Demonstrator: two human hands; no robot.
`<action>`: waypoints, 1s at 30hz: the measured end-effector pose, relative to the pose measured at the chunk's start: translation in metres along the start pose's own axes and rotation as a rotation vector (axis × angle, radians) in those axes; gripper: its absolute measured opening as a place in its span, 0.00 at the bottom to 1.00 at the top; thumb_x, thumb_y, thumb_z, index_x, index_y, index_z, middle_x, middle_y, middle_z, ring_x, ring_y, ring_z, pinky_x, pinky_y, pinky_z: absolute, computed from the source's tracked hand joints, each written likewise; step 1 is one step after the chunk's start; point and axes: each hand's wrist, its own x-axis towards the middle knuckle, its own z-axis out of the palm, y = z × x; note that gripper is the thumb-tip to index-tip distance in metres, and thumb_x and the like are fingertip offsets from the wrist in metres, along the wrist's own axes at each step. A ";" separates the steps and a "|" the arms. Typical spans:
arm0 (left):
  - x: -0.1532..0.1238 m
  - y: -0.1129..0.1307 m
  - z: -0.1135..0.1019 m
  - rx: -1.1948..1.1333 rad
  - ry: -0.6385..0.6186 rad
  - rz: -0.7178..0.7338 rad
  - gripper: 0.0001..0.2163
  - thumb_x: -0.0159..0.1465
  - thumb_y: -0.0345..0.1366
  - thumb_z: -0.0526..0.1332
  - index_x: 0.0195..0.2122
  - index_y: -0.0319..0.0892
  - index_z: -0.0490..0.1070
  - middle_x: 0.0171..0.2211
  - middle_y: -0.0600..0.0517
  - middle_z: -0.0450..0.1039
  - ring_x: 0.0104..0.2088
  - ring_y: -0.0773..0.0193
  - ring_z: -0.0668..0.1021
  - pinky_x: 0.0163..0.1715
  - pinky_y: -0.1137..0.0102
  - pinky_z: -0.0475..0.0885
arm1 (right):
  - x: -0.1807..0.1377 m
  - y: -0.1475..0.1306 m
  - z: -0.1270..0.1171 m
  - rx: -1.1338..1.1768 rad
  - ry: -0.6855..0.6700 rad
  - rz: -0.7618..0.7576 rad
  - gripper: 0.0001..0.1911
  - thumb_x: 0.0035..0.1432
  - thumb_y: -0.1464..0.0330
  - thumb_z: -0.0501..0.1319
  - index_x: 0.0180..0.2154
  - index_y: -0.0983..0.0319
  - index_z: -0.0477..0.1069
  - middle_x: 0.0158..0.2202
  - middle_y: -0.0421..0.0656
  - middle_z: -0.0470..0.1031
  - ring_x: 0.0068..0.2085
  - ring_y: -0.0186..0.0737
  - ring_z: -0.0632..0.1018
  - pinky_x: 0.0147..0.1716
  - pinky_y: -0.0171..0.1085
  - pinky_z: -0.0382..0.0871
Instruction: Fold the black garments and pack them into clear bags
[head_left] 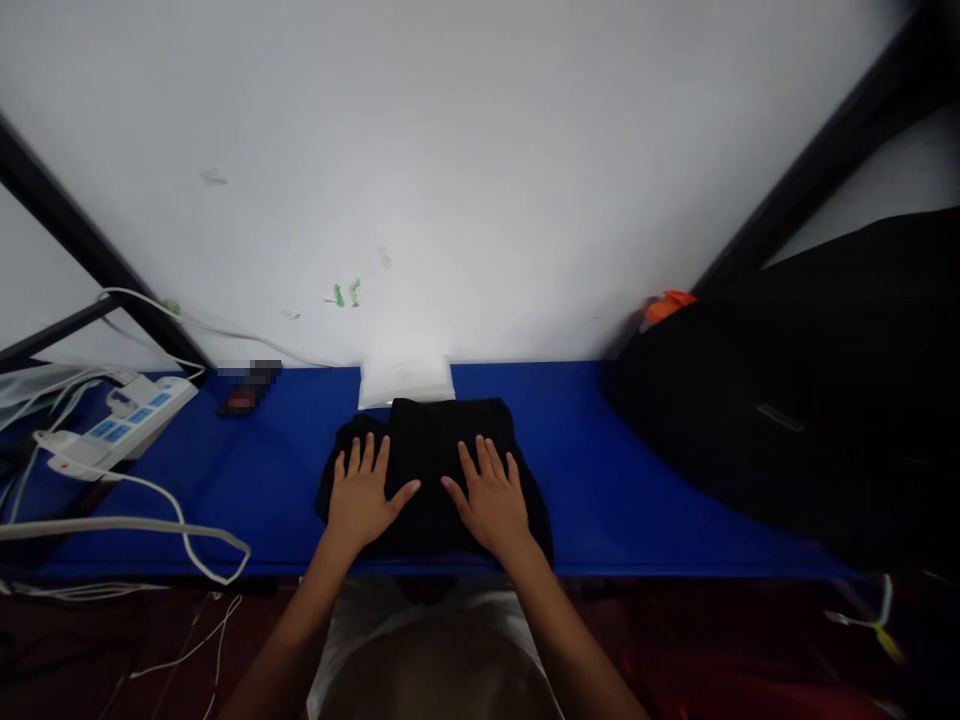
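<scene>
A black folded garment [435, 430] lies on the blue surface [600, 480] right in front of me. My left hand [362, 495] rests flat on its left part, fingers stretched out and slightly spread. My right hand [489, 495] lies flat on its right part, fingers extended too. Neither hand grips anything. Just behind the garment, against the wall, sits a white folded packet [405, 380].
A white power strip [120, 425] with white cables [187, 540] lies at the left. A small dark object [244, 395] sits near the wall. A large black bag [810, 400] fills the right side, with something orange [667, 305] behind it.
</scene>
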 end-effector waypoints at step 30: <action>-0.020 -0.055 0.007 -0.151 0.051 0.073 0.31 0.68 0.55 0.49 0.66 0.43 0.56 0.66 0.43 0.59 0.66 0.49 0.60 0.63 0.50 0.56 | -0.002 0.002 -0.006 0.075 0.001 -0.009 0.34 0.68 0.50 0.43 0.65 0.65 0.57 0.68 0.55 0.55 0.68 0.52 0.55 0.65 0.53 0.45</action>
